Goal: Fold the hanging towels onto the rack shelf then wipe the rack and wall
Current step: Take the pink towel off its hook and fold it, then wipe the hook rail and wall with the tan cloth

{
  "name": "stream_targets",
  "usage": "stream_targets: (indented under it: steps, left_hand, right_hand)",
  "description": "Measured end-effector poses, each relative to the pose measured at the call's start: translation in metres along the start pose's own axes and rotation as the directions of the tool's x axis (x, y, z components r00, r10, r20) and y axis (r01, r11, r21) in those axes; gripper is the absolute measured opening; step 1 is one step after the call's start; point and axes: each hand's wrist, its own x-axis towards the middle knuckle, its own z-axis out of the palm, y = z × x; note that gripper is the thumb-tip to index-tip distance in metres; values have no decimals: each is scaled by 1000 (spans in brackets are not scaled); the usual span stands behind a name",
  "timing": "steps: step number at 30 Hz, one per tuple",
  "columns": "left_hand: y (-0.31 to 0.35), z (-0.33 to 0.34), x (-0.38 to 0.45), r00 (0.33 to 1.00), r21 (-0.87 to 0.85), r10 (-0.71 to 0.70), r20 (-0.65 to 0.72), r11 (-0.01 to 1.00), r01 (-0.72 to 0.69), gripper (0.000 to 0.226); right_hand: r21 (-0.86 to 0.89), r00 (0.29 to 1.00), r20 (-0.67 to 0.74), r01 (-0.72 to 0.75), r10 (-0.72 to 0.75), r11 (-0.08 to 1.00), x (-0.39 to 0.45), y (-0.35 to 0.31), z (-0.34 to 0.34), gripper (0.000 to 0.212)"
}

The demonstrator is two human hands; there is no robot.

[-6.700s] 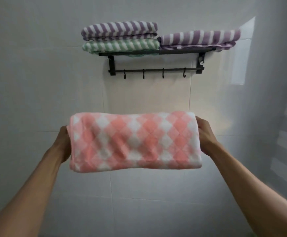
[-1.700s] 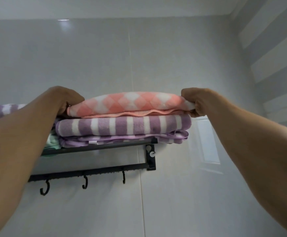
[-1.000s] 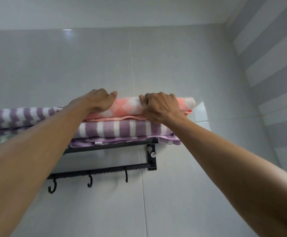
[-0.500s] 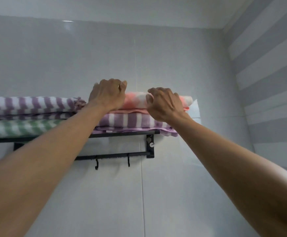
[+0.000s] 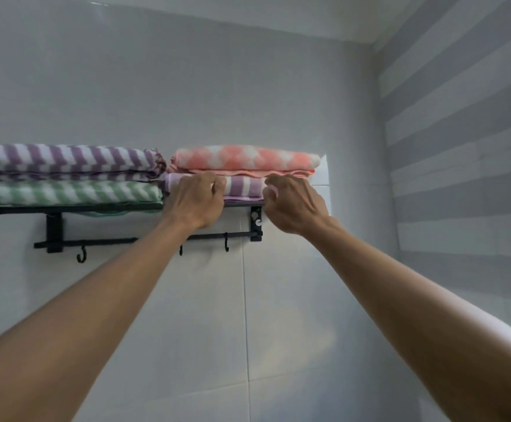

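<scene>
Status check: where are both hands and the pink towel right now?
Left hand and right hand at the purple striped towel, fingers curled. Pink towel folded on top, on the rack. Nothing in the way.

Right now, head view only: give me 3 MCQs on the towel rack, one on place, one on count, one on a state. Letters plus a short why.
1. Where does the pink checked towel lie?
A. On the purple striped towel at the rack's right end
B. On the green striped towel
C. Over the hook bar

2. How many folded towels are on the rack shelf?
A. Two
B. Three
C. Four

3. What is on the hooks?
A. A cloth
B. Nothing
C. A pink towel

Key: 1 A, the pink one tops the right purple striped towel, where the left hand and right hand are. 2 C, the left purple striped towel sits over the green striped towel, with two more at right. 3 B, the hooks in view hang bare.
</scene>
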Motion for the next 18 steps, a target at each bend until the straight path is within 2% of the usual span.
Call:
stream_targets:
  steps: [3,10,18]
  left_hand:
    - [2,1,-16,998,-53,-38,45,998,40,45]
    - [28,17,-43,994,-201,-79,77,975,93,46]
    - [83,91,-65,964,-410,-99,247,890,197,36]
  right_hand:
    - [-5,999,19,-30,30,1000,-17,0,-9,31]
    - [-45,994,69,-81,83,996,-52,19,-22,33]
    - [-88,960,99,-254,262,963,-95,82,-36,38]
